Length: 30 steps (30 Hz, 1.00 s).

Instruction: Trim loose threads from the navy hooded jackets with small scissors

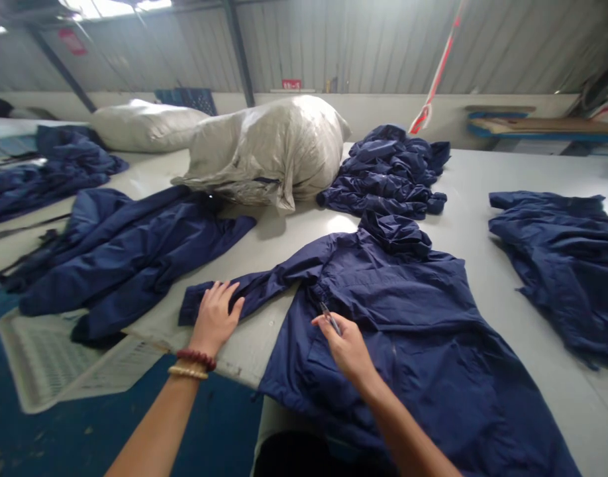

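A navy blue hooded jacket (pixel 413 318) lies spread on the white table in front of me, its hood toward the far side and one sleeve (pixel 279 275) stretched out to the left. My left hand (pixel 217 315) rests flat on that sleeve near the cuff, fingers spread, with two beaded bracelets at the wrist. Over the jacket's body, close to the armpit, my right hand (pixel 344 344) is closed around small thread snips (pixel 330 317), their dark tip pointing up and left. The jacket's lower edge hangs over the near table edge.
More navy jackets (pixel 130 245) lie at the left, overhanging a white plastic basket (pixel 60 358). Behind are a large pale sack (pixel 279 146) and a heap of navy garments (pixel 388 172). Another navy garment (pixel 572 265) lies right. A red-and-white strip (pixel 436 76) hangs above the table.
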Each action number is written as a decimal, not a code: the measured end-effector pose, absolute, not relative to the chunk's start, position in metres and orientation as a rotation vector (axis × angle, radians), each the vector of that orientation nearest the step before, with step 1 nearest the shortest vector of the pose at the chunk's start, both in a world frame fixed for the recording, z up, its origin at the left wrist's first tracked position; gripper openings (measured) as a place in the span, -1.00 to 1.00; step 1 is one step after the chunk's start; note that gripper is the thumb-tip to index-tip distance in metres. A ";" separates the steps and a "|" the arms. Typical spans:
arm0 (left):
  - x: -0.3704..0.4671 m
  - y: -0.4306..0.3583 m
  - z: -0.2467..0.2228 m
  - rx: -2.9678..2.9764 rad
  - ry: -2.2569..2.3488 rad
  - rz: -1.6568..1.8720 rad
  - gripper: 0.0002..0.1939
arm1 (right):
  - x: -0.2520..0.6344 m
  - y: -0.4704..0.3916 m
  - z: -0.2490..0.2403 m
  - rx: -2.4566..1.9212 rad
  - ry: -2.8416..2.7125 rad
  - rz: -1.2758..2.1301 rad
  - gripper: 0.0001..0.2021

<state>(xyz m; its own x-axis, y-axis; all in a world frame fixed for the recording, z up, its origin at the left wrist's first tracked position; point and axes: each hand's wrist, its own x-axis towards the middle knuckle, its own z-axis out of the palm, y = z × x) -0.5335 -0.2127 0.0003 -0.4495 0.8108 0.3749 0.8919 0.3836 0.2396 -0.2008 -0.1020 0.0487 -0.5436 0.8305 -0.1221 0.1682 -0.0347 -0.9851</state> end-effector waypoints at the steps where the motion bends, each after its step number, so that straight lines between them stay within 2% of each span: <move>1: -0.532 -0.219 0.003 -1.455 -2.451 -0.639 -0.45 | -0.228 -0.104 0.048 -0.986 -1.797 1.618 -0.54; 3: -0.536 -0.234 0.008 -1.221 -2.478 -0.700 -0.40 | -0.281 -0.112 0.046 -0.897 -1.934 1.587 -0.56; 6: -0.553 -0.258 0.011 -0.887 -2.591 -0.820 -0.19 | -0.355 -0.128 0.040 -0.787 -2.084 1.535 -0.63; 8: -0.564 -0.272 0.012 -0.814 -2.714 -0.960 -0.13 | -0.396 -0.139 0.037 -0.717 -2.136 1.538 -0.70; 12: -0.566 -0.291 0.014 -0.891 -2.750 -1.409 -0.35 | -0.453 -0.160 0.030 -0.715 -2.139 1.593 -0.75; 15: -0.551 -0.297 0.018 -0.937 -2.679 -1.594 -0.43 | -0.469 -0.174 0.027 -0.757 -2.088 1.631 -0.67; 19: -0.519 -0.293 0.038 -0.987 -2.508 -1.880 -0.36 | -0.460 -0.181 0.039 -0.750 -2.004 1.652 -0.54; 22: -0.491 -0.277 0.068 -1.150 -2.168 -2.236 -0.37 | -0.439 -0.164 0.068 -0.670 -1.882 1.601 -0.65; 26: -0.449 -0.237 0.111 -1.307 -1.726 -2.536 -0.57 | -0.378 -0.104 0.123 -0.607 -1.743 1.467 -0.63; 30: -0.404 -0.185 0.136 -1.557 -1.702 -2.455 -0.75 | -0.254 -0.029 0.154 -0.751 -1.624 1.345 -0.57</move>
<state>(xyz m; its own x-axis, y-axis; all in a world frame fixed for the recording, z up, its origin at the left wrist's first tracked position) -0.4042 -0.1845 0.1360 -0.5526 0.6250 0.5513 0.2968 -0.4706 0.8310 -0.2540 -0.0287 0.1538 -0.4365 0.8661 0.2436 -0.0780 0.2333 -0.9693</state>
